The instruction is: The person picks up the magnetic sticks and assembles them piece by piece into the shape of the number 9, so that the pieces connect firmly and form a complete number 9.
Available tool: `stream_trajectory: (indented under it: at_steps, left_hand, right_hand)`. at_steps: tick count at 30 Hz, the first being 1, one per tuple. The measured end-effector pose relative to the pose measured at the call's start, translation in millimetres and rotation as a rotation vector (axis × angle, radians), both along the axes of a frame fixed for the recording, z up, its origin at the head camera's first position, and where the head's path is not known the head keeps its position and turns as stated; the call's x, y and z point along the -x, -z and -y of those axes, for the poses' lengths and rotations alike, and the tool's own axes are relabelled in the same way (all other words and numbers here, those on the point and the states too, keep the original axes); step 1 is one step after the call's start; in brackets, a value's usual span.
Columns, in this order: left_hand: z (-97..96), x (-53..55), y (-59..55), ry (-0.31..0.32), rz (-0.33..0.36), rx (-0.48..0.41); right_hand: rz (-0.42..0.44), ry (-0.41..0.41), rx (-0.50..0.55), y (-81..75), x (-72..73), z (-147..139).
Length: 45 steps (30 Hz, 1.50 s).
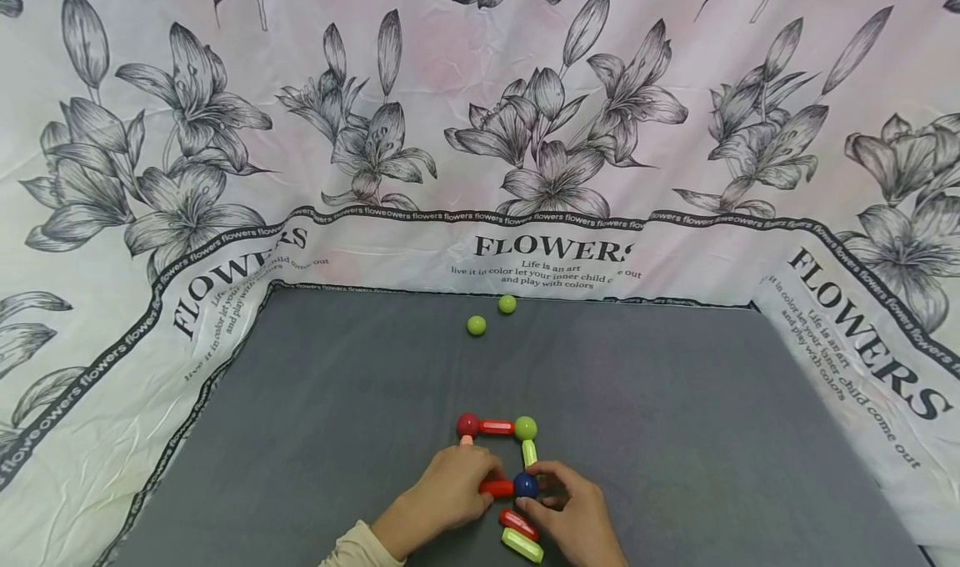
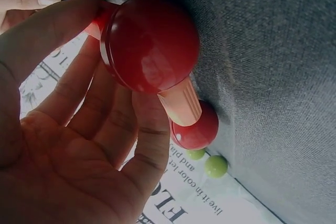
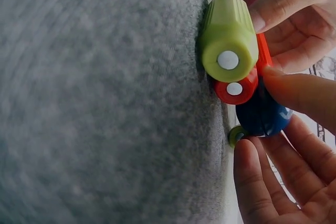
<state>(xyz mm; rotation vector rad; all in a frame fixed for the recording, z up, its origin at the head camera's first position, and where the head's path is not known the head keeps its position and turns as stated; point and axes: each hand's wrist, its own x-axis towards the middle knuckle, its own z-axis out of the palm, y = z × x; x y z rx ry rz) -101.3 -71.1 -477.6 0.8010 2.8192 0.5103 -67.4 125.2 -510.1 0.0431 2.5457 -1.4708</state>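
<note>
A four-sided figure of magnetic rods and balls lies on the dark cloth. Its far side is a red ball (image 1: 467,424), a red rod (image 1: 497,427) and a green ball (image 1: 526,428). A green rod (image 1: 529,453) leads down to a blue ball (image 1: 526,484), which my right hand (image 1: 573,509) pinches between thumb and fingers. My left hand (image 1: 453,488) grips the near red rod (image 1: 497,489) beside the blue ball. The left wrist view shows another red ball (image 2: 157,45) at that hand, with a peach rod (image 2: 182,103) attached; the head view hides this ball.
A loose red rod (image 1: 519,524) and a loose green rod (image 1: 522,544) lie side by side just in front of the right hand. Two green balls, one nearer (image 1: 476,325) and one farther (image 1: 507,304), sit near the table's back edge. Flower-printed cloth (image 1: 555,250) surrounds the surface.
</note>
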Motion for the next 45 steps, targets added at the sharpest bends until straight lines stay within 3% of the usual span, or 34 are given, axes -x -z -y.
stream_trajectory:
  at_steps: [15, 21, 28, 37, 45]
  left_hand:
    - [-0.1, 0.8, 1.9, -0.003, -0.001, -0.003]
    - [-0.5, 2.4, 0.6, -0.004, 0.038, 0.002]
    - [-1.3, 3.0, 1.6, -0.005, 0.056, 0.004]
    - [-1.3, 0.3, 1.2, 0.005, 0.019, 0.014]
    - [-2.1, 0.1, 0.8, 0.003, 0.008, 0.030]
  right_hand:
    - [-0.034, -0.022, -0.023, -1.9, 0.1, -1]
    - [-0.076, 0.009, -0.017, -4.5, 0.9, -2]
    - [-0.194, 0.103, -0.077, -9.9, 12.3, -6]
    - [-0.233, 0.125, -0.152, -8.5, 26.5, -1]
    - [-0.204, 0.121, -0.103, -3.1, 30.2, 5]
